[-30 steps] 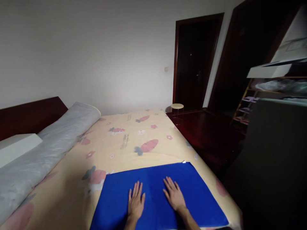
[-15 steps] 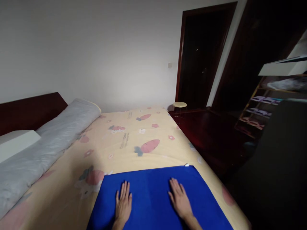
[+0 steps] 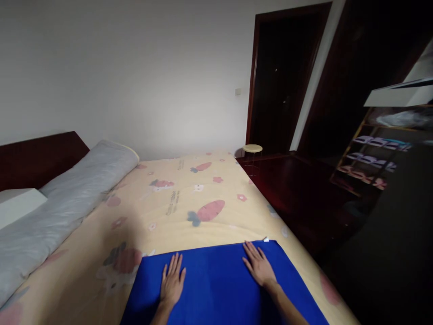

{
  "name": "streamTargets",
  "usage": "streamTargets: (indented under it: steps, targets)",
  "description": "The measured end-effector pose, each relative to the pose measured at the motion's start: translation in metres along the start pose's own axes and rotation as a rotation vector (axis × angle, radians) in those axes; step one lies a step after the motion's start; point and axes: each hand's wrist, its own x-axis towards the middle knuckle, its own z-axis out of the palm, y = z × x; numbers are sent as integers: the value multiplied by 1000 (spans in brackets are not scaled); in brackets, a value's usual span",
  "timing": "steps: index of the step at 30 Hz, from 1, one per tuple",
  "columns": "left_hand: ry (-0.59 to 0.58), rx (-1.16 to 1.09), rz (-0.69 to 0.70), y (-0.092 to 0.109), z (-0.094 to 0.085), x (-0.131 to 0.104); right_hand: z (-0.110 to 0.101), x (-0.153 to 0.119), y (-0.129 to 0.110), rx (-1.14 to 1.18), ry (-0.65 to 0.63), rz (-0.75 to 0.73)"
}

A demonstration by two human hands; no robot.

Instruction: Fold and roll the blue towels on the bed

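Both palms were down. My left grip (image 3: pixel 173 280) lay flat on the blue cloth (image 3: pixel 216 284), fingers straight and nearly together, thumb standing off. My right grip (image 3: pixel 260 266) lay flat on it too, fingers slightly spread, thumb out on the side facing the left.

Writing: a small white tag (image 3: pixel 266 239) showed at the cloth's far edge, ahead and just right of the right grip's fingertips; too small for me to read. Well ahead of the left grip, grey lettering (image 3: pixel 172 202) slanted across the carrot-patterned sheet (image 3: pixel 189 237); too faint to read with certainty.

Edges: the far edge ran just ahead of the left grip's fingertips. The right grip's fingertips reached that edge; I could not tell if any passed over it. The cloth's side edges lay outward of each grip, its near part out of view. A broad stretch of blue separated the two.

Room: ahead of both grips the sheet ran on to the wall (image 3: pixel 152 90). Right of the right grip came a strip of sheet, the bed's edge, then dark red floor (image 3: pixel 287 185). Well left of the left grip lay long grey bedding (image 3: pixel 81 194).
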Motion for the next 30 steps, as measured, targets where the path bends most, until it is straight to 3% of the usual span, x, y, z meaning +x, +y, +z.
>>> streamTargets:
  steps: [3,6,15,22,24,26,28,30]
  targets:
    - [31,35,-144,-50,0,1,-8,-6,46,-59,46,71]
    - [91,76,-272,-84,6,2,-6,-10,70,-100,106,141]
    - [194,90,-368,-104,13,4,5,-8,79,-146,110,244]
    - [334,53,-320,-153,-5,-34,2,-22,114,-149,106,375]
    - [395,51,-287,-153,-10,-45,2,-24,107,-165,192,386]
    - [420,51,-251,-137,-13,-50,4,-24,77,-164,286,296]
    - [390,52,-163,-101,-15,-51,10,-23,27,-120,308,100]
    - [300,40,22,-51,-15,-51,20,-25,-35,-48,261,-56]
